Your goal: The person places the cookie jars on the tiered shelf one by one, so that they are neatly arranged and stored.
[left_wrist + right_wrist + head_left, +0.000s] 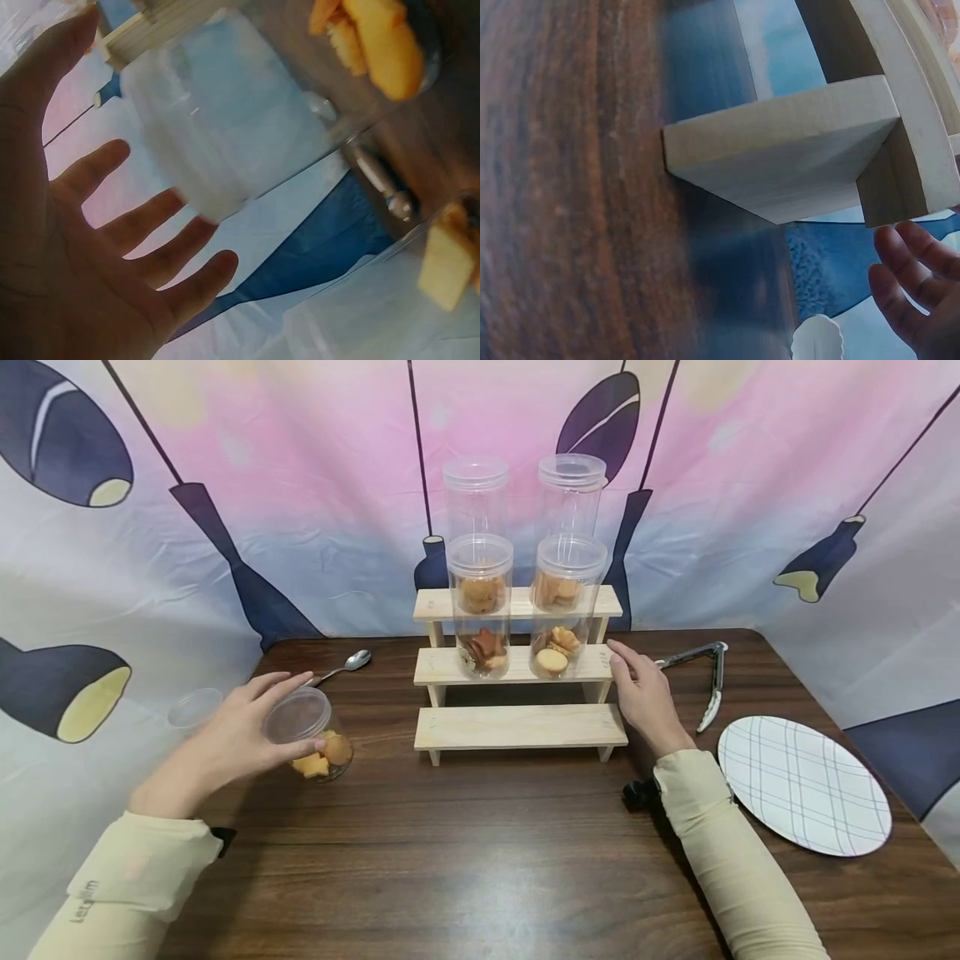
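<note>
My left hand (pixel 236 739) hovers around the lid of a clear jar (pixel 296 714) holding yellow biscuits (pixel 313 765). Its fingers are spread; in the left wrist view a gap shows between thumb and jar. Beyond that hand lies a second clear lid (pixel 195 707), its jar mostly hidden. My right hand (pixel 647 693) is at the right end of the wooden rack's middle step (pixel 517 666), fingers loosely bent; whether they touch the wood I cannot tell. Two lidded biscuit jars, left (pixel 480 556) and right (pixel 572 556), stand on that step; two more stand behind on the top step (pixel 432 604).
The bottom step (pixel 517 727) bears nothing. A metal spoon (pixel 348 667) lies behind the left jar. To the right are hinged tongs (pixel 716 681) and a white checked oval plate (pixel 806 785) near the table edge. A patterned cloth (pixel 337 527) hangs behind the table.
</note>
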`<state>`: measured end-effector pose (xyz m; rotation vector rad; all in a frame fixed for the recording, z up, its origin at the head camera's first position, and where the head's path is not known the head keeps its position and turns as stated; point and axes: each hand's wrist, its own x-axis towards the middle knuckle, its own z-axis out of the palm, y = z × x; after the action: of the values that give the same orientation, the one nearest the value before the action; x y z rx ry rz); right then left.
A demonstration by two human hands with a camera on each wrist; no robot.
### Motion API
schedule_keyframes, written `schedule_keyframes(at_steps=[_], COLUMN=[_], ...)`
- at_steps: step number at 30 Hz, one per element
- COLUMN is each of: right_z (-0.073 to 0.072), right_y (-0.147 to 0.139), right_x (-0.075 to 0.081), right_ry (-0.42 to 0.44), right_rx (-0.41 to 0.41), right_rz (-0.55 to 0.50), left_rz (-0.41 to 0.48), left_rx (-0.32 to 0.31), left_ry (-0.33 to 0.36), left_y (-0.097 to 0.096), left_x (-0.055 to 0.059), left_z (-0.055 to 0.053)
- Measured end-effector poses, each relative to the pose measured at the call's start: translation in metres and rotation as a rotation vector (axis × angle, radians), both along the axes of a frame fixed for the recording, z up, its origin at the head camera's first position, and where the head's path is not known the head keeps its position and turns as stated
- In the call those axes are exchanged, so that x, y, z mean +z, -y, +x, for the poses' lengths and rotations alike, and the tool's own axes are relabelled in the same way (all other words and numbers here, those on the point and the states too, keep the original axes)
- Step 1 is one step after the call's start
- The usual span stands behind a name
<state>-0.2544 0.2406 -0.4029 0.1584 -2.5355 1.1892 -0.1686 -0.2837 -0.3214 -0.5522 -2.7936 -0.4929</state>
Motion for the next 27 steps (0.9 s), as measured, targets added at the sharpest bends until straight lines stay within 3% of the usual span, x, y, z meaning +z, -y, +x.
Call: schedule_keyframes(at_steps=[13,27], right_z=[-0.001,-0.001], right_y=[0.000,0.000], right_x=[0.000,-0.001], right_ry=[-0.004,-0.011], right_rx=[-0.009,-0.002], right_rz=[-0.010,-0.007], left_rz=[-0.023,-0.032], left_rx=[0.023,-0.001], left_ry=[0.074,-0.018], left_y=[0.001,0.004], left_x=[-0.015,-0.025], left_z=[0.000,-0.004])
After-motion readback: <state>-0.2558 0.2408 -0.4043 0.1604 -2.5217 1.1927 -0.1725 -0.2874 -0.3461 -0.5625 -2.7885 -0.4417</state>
